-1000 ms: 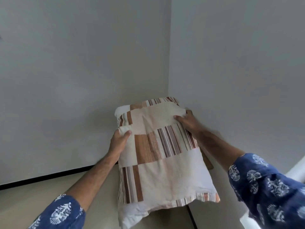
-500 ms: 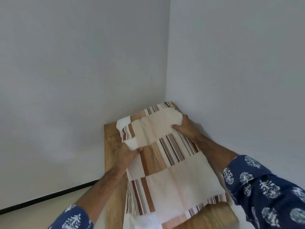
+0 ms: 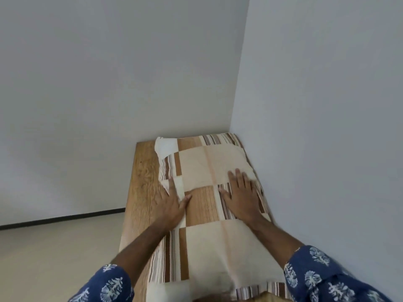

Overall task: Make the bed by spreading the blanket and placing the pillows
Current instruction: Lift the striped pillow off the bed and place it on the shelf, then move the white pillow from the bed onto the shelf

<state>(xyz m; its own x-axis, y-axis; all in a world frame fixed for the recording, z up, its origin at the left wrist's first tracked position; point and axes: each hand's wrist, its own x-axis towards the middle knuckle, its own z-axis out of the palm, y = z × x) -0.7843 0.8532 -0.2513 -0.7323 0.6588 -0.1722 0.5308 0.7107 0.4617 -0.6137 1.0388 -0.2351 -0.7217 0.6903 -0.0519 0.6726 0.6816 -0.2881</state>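
The pillow (image 3: pixel 209 216), in a patchwork case of cream, brown and striped panels, lies flat along a narrow wooden surface (image 3: pixel 141 188) pushed into the corner where two plain grey walls (image 3: pixel 87 83) meet, its right edge close against the right-hand wall and a pale floor (image 3: pixel 54 253) with a dark skirting strip to the left. The left hand (image 3: pixel 171 205) rests on the pillow's left edge with fingers straight, and the right hand (image 3: pixel 241 196) lies flat and spread on its right half; both blue printed sleeves (image 3: pixel 327 277) show below.
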